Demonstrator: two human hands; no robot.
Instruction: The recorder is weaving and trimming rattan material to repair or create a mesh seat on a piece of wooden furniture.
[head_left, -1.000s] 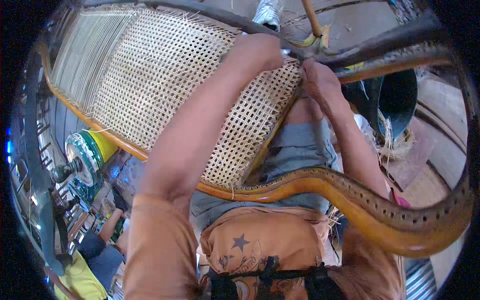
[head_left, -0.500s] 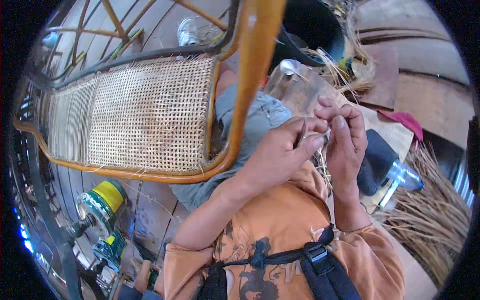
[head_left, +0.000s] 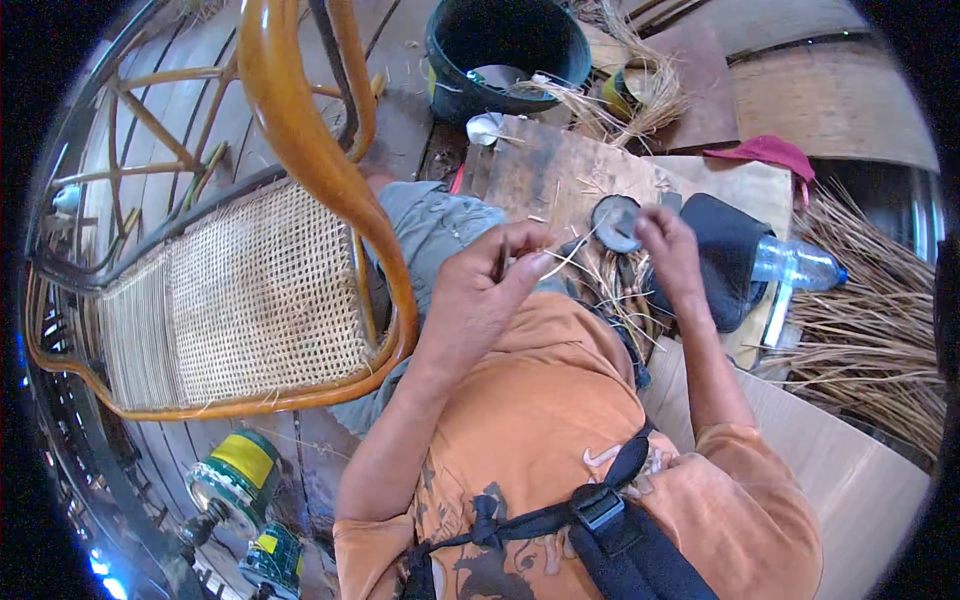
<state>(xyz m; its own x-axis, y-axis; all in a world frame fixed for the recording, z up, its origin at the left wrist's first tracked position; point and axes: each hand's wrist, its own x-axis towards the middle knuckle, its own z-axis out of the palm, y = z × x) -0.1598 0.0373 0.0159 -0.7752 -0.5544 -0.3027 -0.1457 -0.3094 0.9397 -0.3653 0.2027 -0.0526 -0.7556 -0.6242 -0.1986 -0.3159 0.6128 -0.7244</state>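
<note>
My left hand (head_left: pixel 488 285) is closed in a pinch, with a thin pale cane strand (head_left: pixel 570 258) coming out between thumb and forefinger. A slim dark tool (head_left: pixel 501 262) lies tucked against the fingers of that hand; its kind does not show. My right hand (head_left: pixel 668 252) is curled beside a round grey dish (head_left: pixel 616 222), fingers closed; what they hold, if anything, I cannot make out. To the left, a chair-like rattan frame (head_left: pixel 370 235) carries an open-weave cane panel (head_left: pixel 265 290), which neither hand touches. Loose strands (head_left: pixel 612 285) lie below the dish, between my hands.
A stained wooden board (head_left: pixel 545 165) bears the dish. Beyond it stands a dark bucket (head_left: pixel 440 80). At right are a black pouch (head_left: pixel 715 265), a clear plastic bottle (head_left: pixel 800 264), a red cap (head_left: pixel 770 152) and a bundle of rattan strips (head_left: pixel 870 310). Green-and-yellow cans (head_left: pixel 240 470) stand lower left.
My hands, close together before, have drawn apart, the right one moving away from the left. The pale strand and the grey dish now show. The view has shifted, putting the rattan frame further left.
</note>
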